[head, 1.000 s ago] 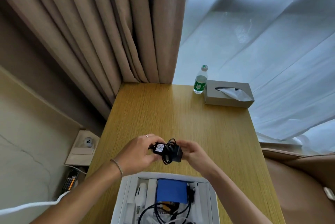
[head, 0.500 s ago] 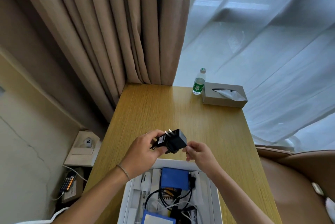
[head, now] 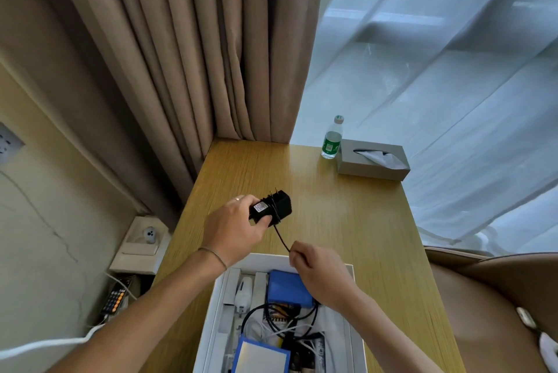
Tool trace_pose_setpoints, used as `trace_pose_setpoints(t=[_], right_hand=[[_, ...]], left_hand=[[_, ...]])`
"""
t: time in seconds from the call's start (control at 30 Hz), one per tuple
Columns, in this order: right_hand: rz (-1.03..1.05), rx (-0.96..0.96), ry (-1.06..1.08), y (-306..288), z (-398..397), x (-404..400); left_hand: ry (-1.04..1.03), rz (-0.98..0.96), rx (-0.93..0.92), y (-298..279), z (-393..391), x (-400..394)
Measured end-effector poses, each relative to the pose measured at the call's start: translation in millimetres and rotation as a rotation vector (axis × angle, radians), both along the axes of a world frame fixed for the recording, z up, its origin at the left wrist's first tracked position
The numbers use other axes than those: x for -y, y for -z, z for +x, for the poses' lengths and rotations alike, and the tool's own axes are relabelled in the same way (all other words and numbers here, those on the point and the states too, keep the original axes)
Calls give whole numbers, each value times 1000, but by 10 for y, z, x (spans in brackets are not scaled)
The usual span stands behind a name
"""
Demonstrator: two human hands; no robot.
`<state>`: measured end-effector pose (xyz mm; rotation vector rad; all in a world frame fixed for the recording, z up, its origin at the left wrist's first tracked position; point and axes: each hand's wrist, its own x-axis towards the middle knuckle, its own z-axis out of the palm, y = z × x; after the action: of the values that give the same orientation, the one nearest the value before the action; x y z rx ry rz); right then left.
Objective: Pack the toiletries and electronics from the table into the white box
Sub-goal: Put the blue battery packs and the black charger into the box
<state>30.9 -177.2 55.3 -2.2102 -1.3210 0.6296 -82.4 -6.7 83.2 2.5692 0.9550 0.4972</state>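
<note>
My left hand (head: 234,229) grips a black power adapter (head: 273,210) above the wooden table (head: 347,221), its prongs pointing up and its thin black cord wound round the body. My right hand (head: 317,270) pinches the loose end of that cord (head: 282,238), which runs taut from the adapter down to my fingers. Below both hands sits the open white box (head: 219,312) at the table's near edge. Inside it lie a blue pack (head: 287,286), a white device (head: 244,291), tangled black and white cables (head: 283,324) and a blue-edged flat item (head: 261,359).
A green-labelled water bottle (head: 332,138) and a grey tissue box (head: 373,161) stand at the table's far right corner. Beige curtains hang behind on the left, sheer white ones on the right. A brown chair (head: 498,297) is at the right; a remote (head: 116,297) lies on the floor, left.
My right hand has come off the adapter and drawn the cord end down and right towards the box. My left hand keeps its grip on the adapter, now a little higher over the table.
</note>
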Motion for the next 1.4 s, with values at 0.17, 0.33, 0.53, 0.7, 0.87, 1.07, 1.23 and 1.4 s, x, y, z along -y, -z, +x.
trace_pose_setpoints(t=[0.17, 0.33, 0.53, 0.7, 0.87, 1.07, 1.23, 1.4], right_hand=[[7, 229, -62, -217, -42, -20], [146, 238, -29, -320, -50, -13], [196, 212, 32, -279, -30, -23], [170, 117, 27, -143, -16, -5], [51, -263, 66, -12, 62, 36], [-108, -954, 105, 95, 61, 231], [-72, -911, 83, 189, -8, 322], [-151, -533, 112, 392, -77, 438]], left_hand=[[175, 146, -186, 71, -23, 59], [313, 250, -340, 98, -64, 154], [434, 213, -412, 124, -93, 235], [545, 178, -402, 140, -138, 287], [596, 93, -323, 204, -239, 377], [596, 35, -170, 275, -397, 440], [594, -71, -89, 361, -528, 500], [534, -77, -33, 465, -700, 463]])
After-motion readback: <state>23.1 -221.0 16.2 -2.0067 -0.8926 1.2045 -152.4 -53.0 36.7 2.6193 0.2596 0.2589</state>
